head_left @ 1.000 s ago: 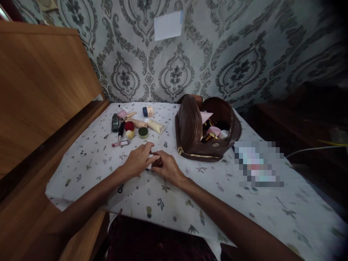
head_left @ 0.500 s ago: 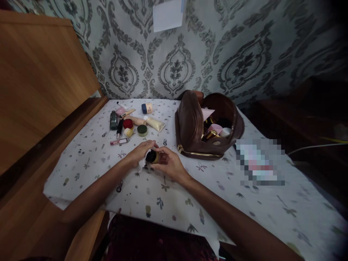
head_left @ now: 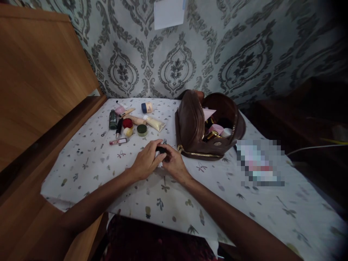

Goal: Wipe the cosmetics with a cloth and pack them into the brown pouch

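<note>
Nearest: dark red clothing (head_left: 160,237) at the near edge, below a white printed cloth (head_left: 187,214) spread over the table. Forearms reaching in over the cloth from near left and near right, converging just left of mid-table.

Left hand (head_left: 148,160): partly closed, fingers curled, thumb laid across the near side; has hold of a white scrap (head_left: 160,163), seen only in part under the thumb. Right hand (head_left: 174,162): also partly closed, fingers bent around a small dark object (head_left: 162,149) from the right.

Position of small dark object: between the two hands, touching both, just above the cloth. Mostly covered by fingers; cannot tell its full shape, nor whether open.

Beyond the hands, to the left: lip-colour tube (head_left: 119,141) lying flat, nearest of a loose group. Behind it, round green tin (head_left: 141,130), yellow-and-white jar (head_left: 128,131) touching red jar (head_left: 127,123), black cylinder (head_left: 119,127) beside dark green bottle (head_left: 112,120). Farther, cream tube (head_left: 156,123) lying aslant, then blue-and-beige jar (head_left: 147,107) on its side.

To the right, well apart from that group: brown bag (head_left: 190,125), unzipped, with pink and white items inside. Right of it, pixelated patch (head_left: 257,163); contents unreadable.

Farthest: patterned wallpaper (head_left: 176,70), with white sheet (head_left: 169,15) high on it.
</note>
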Action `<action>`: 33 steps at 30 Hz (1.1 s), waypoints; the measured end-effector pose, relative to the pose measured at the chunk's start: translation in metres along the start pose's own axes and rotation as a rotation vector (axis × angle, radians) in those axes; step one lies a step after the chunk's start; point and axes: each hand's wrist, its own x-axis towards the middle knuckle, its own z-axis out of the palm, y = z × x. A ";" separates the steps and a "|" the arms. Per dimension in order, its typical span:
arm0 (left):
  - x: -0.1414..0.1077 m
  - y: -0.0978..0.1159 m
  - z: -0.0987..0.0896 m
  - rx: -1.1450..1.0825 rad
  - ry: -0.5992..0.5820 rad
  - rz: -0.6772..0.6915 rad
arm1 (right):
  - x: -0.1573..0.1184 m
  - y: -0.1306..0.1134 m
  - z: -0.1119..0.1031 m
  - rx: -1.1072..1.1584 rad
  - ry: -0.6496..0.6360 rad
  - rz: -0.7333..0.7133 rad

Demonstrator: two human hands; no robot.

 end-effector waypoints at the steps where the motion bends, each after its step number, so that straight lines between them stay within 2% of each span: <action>1: 0.000 -0.001 0.001 -0.056 0.023 -0.003 | 0.000 0.000 -0.001 0.022 -0.006 0.015; 4: 0.003 -0.006 0.001 -0.260 0.073 -0.072 | 0.001 -0.004 -0.003 0.044 -0.030 0.051; 11: 0.006 -0.006 0.001 -0.477 0.040 -0.271 | -0.002 -0.018 -0.007 -0.188 0.025 -0.085; 15: 0.006 0.000 -0.002 -0.460 0.065 -0.302 | -0.002 -0.018 -0.008 -0.196 -0.003 -0.085; 19: 0.006 0.000 -0.002 -0.455 0.146 -0.350 | -0.003 -0.017 -0.006 -0.095 -0.027 -0.019; 22: 0.006 -0.003 0.003 -0.637 0.241 -0.461 | -0.005 -0.022 -0.003 -0.017 -0.066 0.016; 25: 0.007 -0.003 0.010 -0.848 0.278 -0.527 | -0.007 -0.029 -0.001 -0.004 -0.078 -0.005; 30: 0.013 0.001 0.021 -1.167 0.227 -0.611 | -0.010 -0.034 0.000 -0.034 -0.011 -0.065; 33: 0.014 0.001 0.026 -1.205 0.207 -0.631 | -0.009 -0.034 0.001 -0.034 0.021 -0.055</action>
